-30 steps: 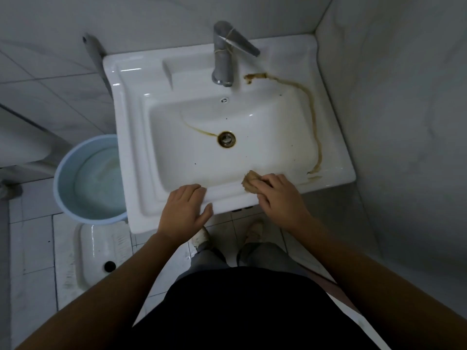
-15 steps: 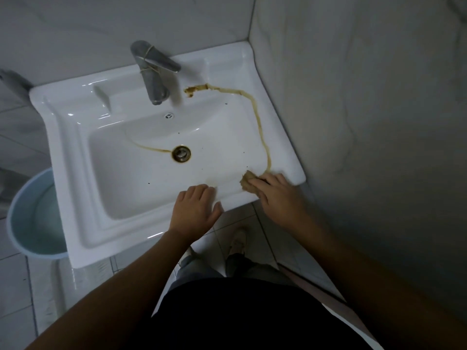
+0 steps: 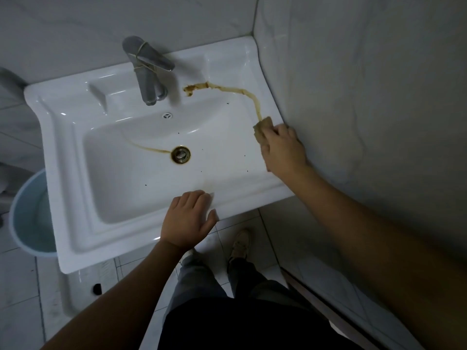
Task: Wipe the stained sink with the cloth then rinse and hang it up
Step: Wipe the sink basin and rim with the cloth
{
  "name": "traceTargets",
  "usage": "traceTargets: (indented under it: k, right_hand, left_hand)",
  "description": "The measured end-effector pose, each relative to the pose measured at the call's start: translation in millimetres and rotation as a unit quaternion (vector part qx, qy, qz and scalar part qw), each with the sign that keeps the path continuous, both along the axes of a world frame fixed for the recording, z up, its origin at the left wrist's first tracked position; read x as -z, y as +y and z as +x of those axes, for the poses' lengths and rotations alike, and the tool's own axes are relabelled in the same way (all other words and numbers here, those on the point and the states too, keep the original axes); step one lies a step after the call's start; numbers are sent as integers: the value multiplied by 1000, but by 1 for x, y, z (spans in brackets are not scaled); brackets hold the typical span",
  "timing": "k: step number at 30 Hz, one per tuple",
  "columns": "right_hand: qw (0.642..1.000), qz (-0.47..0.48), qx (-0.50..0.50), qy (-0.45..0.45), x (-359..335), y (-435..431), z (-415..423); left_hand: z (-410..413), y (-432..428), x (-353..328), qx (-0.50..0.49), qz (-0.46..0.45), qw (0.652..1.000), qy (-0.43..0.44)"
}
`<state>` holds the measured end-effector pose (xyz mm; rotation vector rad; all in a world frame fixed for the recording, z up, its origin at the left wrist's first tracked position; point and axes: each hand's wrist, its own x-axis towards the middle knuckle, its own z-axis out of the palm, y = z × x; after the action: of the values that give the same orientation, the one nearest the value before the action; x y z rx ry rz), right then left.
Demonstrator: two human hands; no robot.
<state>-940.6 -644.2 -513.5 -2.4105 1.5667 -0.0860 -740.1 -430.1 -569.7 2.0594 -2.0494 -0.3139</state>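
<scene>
Sink [image 3: 75, 223]: front-right rim wiped clean; brown trail [image 3: 227, 89] remains rearward of cloth [image 3: 260, 127]; streak [image 3: 149, 149] beside drain [image 3: 180, 154] untouched.
Left hand [image 3: 188, 221]: flat, fingers relaxed, resting on front rim.
Right hand [image 3: 284, 150]: grips cloth on right ledge.
Cloth: pressed on trail's near end.
Outstanding: both stains, rinse, hanging.
Change: cloth has advanced from front corner along ledge; trail shorter.

Right hand [image 3: 284, 149] pressing a tan cloth [image 3: 262, 127] onto the white sink [image 3: 75, 188] rim at the brown stain [image 3: 242, 93], left hand [image 3: 188, 219] resting flat on the front rim, faucet [image 3: 147, 72] behind, blue bucket [image 3: 27, 213] sitting beside.
</scene>
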Motion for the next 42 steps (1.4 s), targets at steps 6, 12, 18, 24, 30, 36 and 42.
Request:
traceTargets:
  k: [6,12,18,24,30,36,42]
  right_hand:
    - [999,27,-27,37,12,39,-12]
    - [998,54,-9,30,16,42,-25]
    - [997,32,-22,60,27,-13,18]
    - [999,3,-8,52,32,-89,76]
    - [1000,1,8,24,34,-131,116]
    - [1000,-15,-5,12,34,-107,90]
    - [1000,-12,-9,5,34,-91,75]
  left_hand:
    - [0,0,0,-4,-4,1000,0]
    - [-1,-1,-1,-9,0,1000,4]
    - [0,0,7,-14,1,1000,6]
    - [0,1,13,-10,-20,1000,10]
    - [0,0,17,-11,-38,999,13]
    - [1,1,11,-18,-10,1000,22]
    - [1,-1,0,-26,21,998,53]
